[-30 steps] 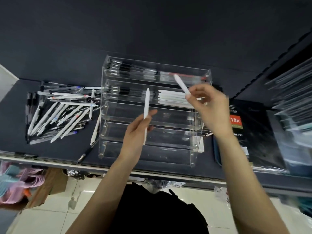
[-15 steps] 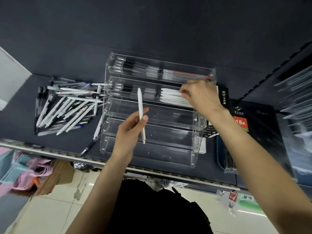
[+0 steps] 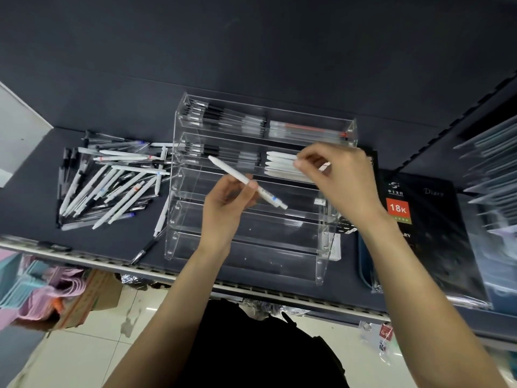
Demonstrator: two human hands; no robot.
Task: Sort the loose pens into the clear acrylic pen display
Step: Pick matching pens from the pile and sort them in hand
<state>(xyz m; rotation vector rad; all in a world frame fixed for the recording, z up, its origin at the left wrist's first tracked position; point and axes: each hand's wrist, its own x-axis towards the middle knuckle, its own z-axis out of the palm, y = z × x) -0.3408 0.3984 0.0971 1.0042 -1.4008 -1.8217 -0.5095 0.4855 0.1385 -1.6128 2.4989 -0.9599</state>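
Both bare forearms reach up from the near edge over the dark shelf. The left hand is raised above the middle tiers of the clear acrylic pen display, its fingers curled and its thumb pressing a white pen against them; the slim, round-barrelled pen lies tilted, its tapered tip up and to the left, its blue-marked end down and to the right. The display is a stepped rack of glossy see-through troughs, the near tiers holding nothing visible. Farther right, the right hand hovers over the second-farthest tier, its fingers bent inward with the fingertips at a row of white pens lying flat in that tier's right half; whether it pinches one cannot be told. The left halves of the two far tiers hold dark-gripped clear pens, and the farthest right compartment holds a clear pen with red ink. Left of the display a loose heap of pens, white and clear, lies on the matte shelf. To the right lies a black diary in glossy wrap.
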